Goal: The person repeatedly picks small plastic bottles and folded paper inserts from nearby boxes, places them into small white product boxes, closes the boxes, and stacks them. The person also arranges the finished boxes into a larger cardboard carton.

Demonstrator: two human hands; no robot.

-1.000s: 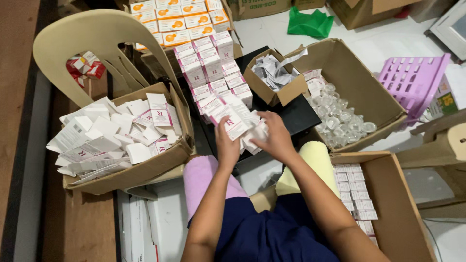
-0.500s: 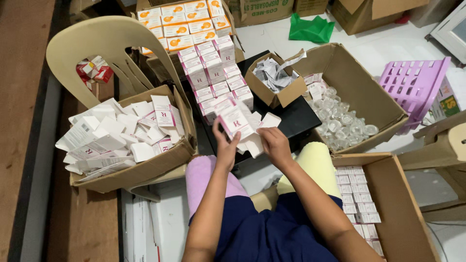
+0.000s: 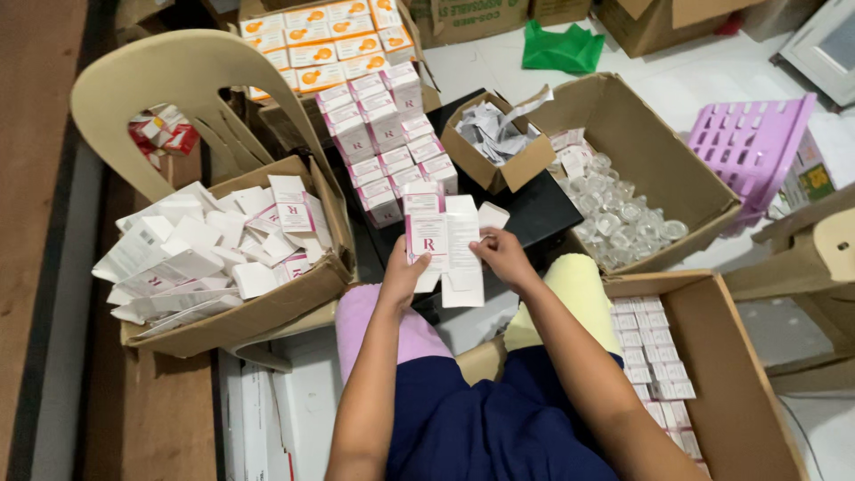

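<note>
A flat, unfolded white carton [image 3: 448,239] with pink bands, flaps open, is gripped at its left edge by the left hand [image 3: 403,272] and at its right by the right hand [image 3: 504,256].

Left hand [image 3: 403,272] and right hand [image 3: 501,256] raised, fingers pinching.

Bare forearms, dark navy clothing.
Left hand [image 3: 403,274] and right hand [image 3: 504,256] uncovered, without sleeves; navy fabric over lap, one lilac knee covering, one pale yellow.
</note>
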